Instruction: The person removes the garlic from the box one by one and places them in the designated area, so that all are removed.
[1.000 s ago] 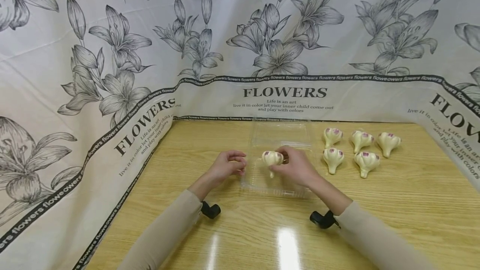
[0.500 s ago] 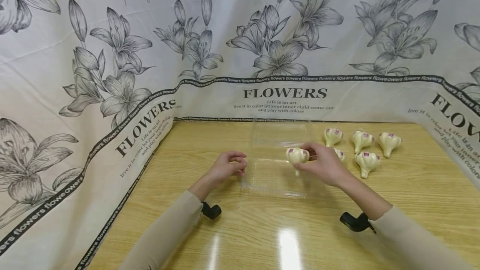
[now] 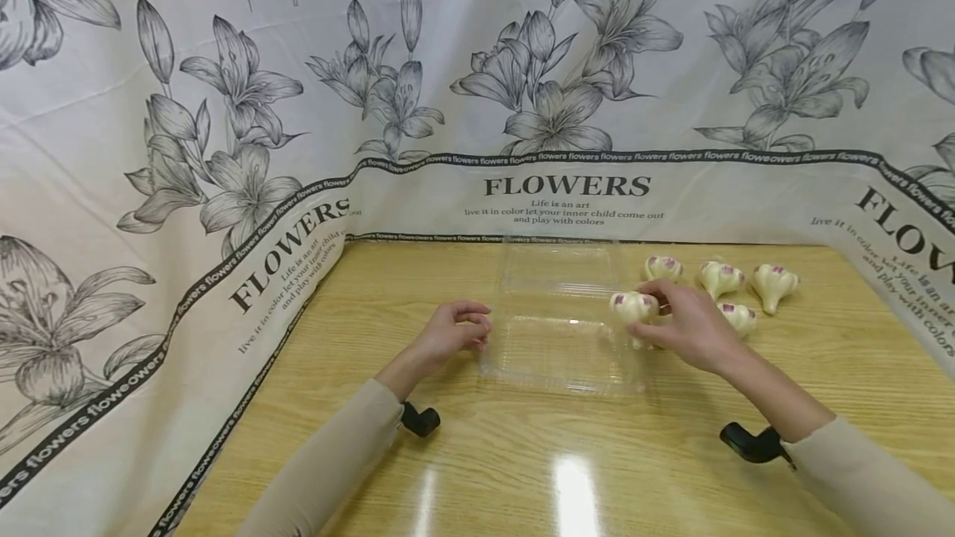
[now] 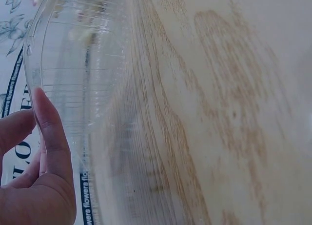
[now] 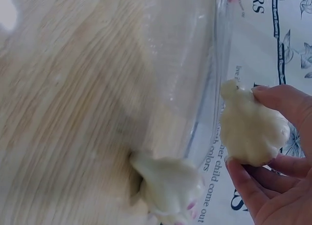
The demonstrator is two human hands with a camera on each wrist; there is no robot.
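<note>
My right hand [image 3: 692, 326] grips a garlic bulb [image 3: 629, 305], cream with purple patches, at the right side of a clear plastic clamshell box [image 3: 555, 350]. In the right wrist view the thumb and fingertips pinch this bulb [image 5: 251, 125] from both sides, its stem end toward the top left. My left hand [image 3: 451, 330] is at the box's left edge. Seen from the left wrist, thumb and index finger pinch the box's rim [image 4: 33, 54]. The open lid [image 3: 559, 263] lies toward the back.
Several more garlic bulbs [image 3: 773, 284] stand on the wooden table [image 3: 492, 454] right of the box; my right hand partly covers some. One bulb [image 5: 168, 186] shows close below the held one in the right wrist view. A flower-printed curtain [image 3: 418, 197] surrounds the table.
My right hand has carried the garlic bulb rightward, from above the box's middle to its right side near the other bulbs. My left hand stays at the box's left edge.
</note>
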